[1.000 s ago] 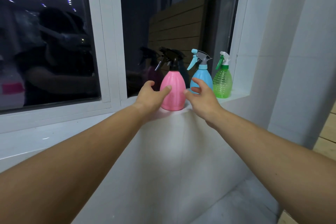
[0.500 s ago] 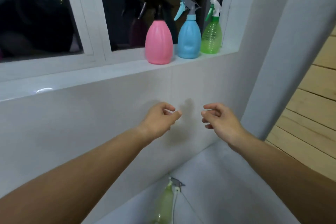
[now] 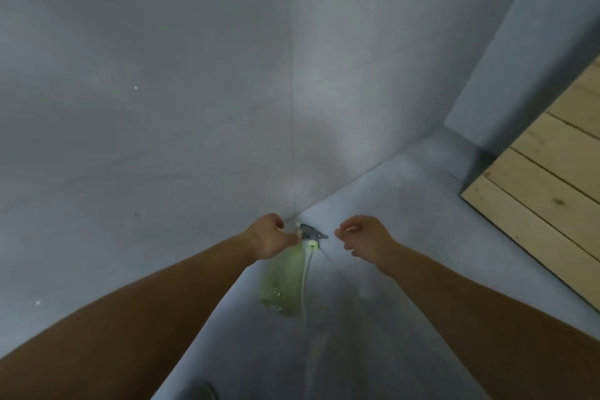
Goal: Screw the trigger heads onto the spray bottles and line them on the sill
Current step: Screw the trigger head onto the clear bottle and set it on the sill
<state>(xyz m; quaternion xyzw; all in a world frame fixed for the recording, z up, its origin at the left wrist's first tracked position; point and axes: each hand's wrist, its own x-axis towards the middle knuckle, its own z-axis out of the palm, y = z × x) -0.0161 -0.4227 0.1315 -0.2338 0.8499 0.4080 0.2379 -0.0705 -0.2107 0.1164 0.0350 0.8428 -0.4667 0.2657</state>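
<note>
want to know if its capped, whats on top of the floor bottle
A grey trigger head sits atop the pale green bottle. The left hand covers part of the neck, so whether it is screwed on cannot be seen.

Prob. home int.: tiled wall (image 3: 194, 75), grey floor (image 3: 406, 204), wood planks (image 3: 552, 188).

Translucent plastic bottle (image 3: 283, 282), smooth matt wall (image 3: 162, 91), bare wood planks (image 3: 558, 178).
</note>
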